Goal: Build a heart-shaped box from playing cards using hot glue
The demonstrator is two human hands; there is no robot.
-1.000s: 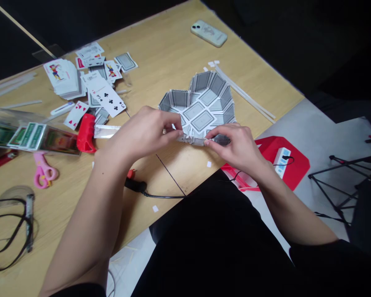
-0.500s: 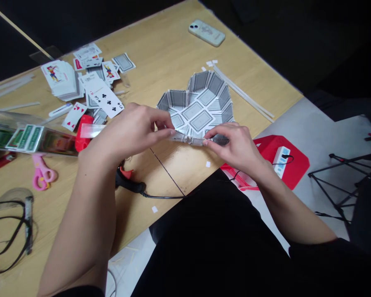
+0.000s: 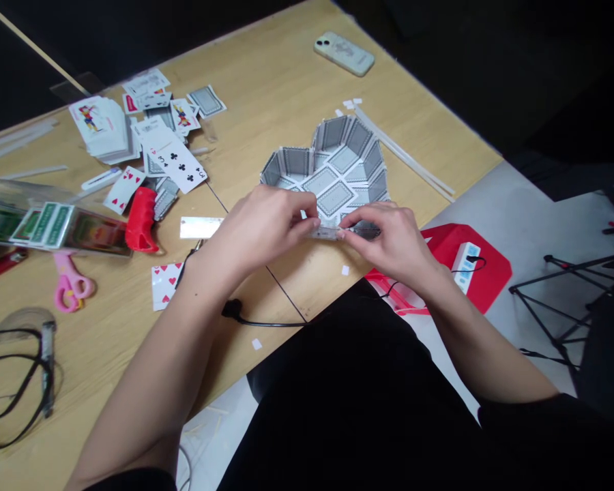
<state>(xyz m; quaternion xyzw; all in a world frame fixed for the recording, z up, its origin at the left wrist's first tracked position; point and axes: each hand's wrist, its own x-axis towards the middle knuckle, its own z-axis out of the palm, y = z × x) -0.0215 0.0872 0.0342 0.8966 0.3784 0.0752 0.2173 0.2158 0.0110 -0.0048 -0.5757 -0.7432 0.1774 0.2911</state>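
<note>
I'm pressing a card (image 3: 332, 232) onto the near edge of the heart box (image 3: 332, 170), my left hand (image 3: 266, 228) and right hand (image 3: 389, 239) both pinched shut on it with fingertips nearly meeting. Next I judge it needs steady pressure until it sets. Since half a second ago my left hand has slid toward the box's near point, uncovering a hearts card (image 3: 164, 284) left of it on the worktop (image 3: 266, 82).

Wooden table (image 3: 286, 75) — grey floor (image 3: 522, 218), dark surroundings

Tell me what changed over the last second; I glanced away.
The left hand slid right along the card strip toward the right hand, uncovering a hearts card on the table. Both hands' grip on the strip and the heart-shaped card box stayed.
</note>
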